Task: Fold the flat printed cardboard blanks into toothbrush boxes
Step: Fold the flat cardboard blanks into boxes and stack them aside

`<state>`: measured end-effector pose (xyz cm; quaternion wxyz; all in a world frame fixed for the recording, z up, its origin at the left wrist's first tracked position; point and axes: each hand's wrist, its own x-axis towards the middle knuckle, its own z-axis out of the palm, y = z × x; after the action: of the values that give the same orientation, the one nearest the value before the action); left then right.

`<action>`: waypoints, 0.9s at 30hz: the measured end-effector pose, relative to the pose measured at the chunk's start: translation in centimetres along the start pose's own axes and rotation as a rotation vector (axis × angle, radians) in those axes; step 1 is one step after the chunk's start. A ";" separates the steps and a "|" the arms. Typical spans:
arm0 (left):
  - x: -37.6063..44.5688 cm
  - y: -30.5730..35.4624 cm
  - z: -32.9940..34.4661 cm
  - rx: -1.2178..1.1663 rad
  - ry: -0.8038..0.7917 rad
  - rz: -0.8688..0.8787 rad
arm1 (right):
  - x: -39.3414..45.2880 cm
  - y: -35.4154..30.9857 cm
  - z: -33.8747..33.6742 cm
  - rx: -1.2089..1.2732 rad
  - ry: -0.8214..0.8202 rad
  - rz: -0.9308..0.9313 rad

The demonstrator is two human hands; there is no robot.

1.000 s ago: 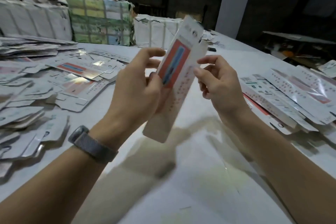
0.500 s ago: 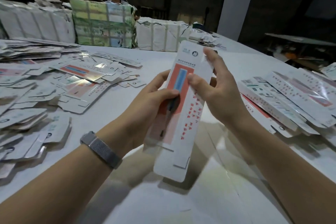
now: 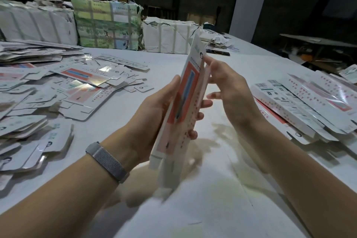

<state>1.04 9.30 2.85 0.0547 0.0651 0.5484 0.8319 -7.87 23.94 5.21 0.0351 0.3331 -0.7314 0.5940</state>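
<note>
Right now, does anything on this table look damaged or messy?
Yes. The green printed bundle at the back has torn wrapping along its top edge, and the flat blanks on the left lie in a loose, scattered heap.

You have one long cardboard blank (image 3: 183, 106) held upright above the table, partly folded, its red-and-blue printed panel facing left. Loose flat blanks (image 3: 81, 87) lie heaped at left; a stack of blanks (image 3: 309, 102) lies at right.
</note>
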 end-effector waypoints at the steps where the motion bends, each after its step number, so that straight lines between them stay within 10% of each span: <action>1: 0.1 0.0 0.1 0.009 0.008 0.019 | 0.0 -0.1 -0.1 0.008 -0.016 0.017; 12: 0.2 -0.6 0.6 0.178 0.238 0.306 | -0.3 0.1 -0.2 0.164 0.029 -0.017; 19: -0.2 -0.9 1.5 -0.006 0.083 0.121 | -0.1 1.1 -0.1 -0.350 0.077 -0.193; 27: -0.6 -0.6 1.6 0.067 0.220 0.006 | 0.2 1.1 -0.4 -0.166 -0.036 -0.018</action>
<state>1.86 10.87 2.91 -0.0108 -0.0232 0.5785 0.8153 -8.77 24.27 4.49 0.0548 0.3460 -0.7755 0.5251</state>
